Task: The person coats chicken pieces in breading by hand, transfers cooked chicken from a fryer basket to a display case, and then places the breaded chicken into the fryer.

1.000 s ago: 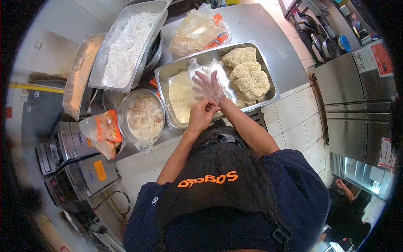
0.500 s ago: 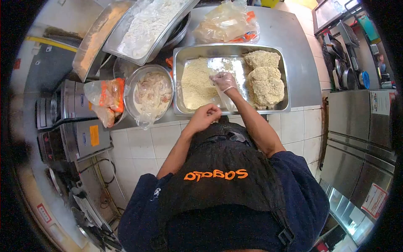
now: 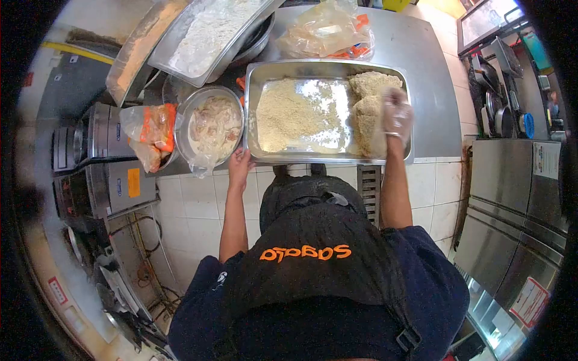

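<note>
A deep metal tray (image 3: 331,160) lies in front of me, with pale crumbs (image 3: 283,117) spread over its left and middle. Several breaded pieces (image 3: 374,83) are stacked at its right end. Over that stack is my right hand (image 3: 397,117) in a clear plastic glove, its fingers smeared by motion and hiding part of the pieces. My bare left hand (image 3: 239,163) grips the near left corner of the tray with its fingertips. Just left of it stands a round metal bowl (image 3: 188,111) holding pale, wet raw pieces (image 3: 217,123) and a plastic bag.
Left of the bowl sits a plastic bag of raw meat (image 3: 153,132). Behind are a slanted pan of white flour (image 3: 208,45) and a pan with orange-brown powder (image 3: 141,54). A crumpled clear bag (image 3: 322,30) lies on the steel table (image 3: 436,90) beyond the tray.
My right hand has moved right, from the crumbs to the breaded stack. My left hand has gone left from near my right wrist to the tray's corner.
</note>
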`<move>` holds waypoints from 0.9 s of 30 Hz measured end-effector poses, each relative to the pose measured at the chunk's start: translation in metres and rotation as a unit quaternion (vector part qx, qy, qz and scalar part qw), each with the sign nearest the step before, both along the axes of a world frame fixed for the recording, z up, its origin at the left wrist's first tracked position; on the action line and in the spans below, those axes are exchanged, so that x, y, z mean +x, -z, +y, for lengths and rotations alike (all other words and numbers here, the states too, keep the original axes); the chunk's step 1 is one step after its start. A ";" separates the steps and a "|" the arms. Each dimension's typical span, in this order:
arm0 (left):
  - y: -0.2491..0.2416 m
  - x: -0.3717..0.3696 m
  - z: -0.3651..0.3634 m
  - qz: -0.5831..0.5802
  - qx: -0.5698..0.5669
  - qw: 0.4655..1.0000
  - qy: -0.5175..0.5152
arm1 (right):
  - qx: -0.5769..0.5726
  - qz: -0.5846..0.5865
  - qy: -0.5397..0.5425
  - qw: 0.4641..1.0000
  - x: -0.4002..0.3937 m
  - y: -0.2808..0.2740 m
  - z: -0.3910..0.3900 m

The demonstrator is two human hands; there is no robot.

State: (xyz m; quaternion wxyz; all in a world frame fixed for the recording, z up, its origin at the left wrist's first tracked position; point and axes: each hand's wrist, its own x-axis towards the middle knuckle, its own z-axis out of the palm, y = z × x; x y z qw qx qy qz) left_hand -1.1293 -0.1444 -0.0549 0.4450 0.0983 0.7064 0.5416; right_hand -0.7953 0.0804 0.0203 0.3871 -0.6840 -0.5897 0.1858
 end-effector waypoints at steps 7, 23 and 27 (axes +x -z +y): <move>0.005 0.011 0.022 0.131 -0.057 0.985 0.095 | -0.224 -0.092 0.116 0.963 0.127 0.109 0.028; -0.006 0.059 0.002 0.233 -0.074 0.962 0.123 | -0.334 -0.172 0.037 0.926 0.176 0.062 -0.007; -0.021 0.050 0.004 0.216 -0.033 0.973 0.074 | 0.043 -0.419 -0.182 0.888 0.200 0.116 0.045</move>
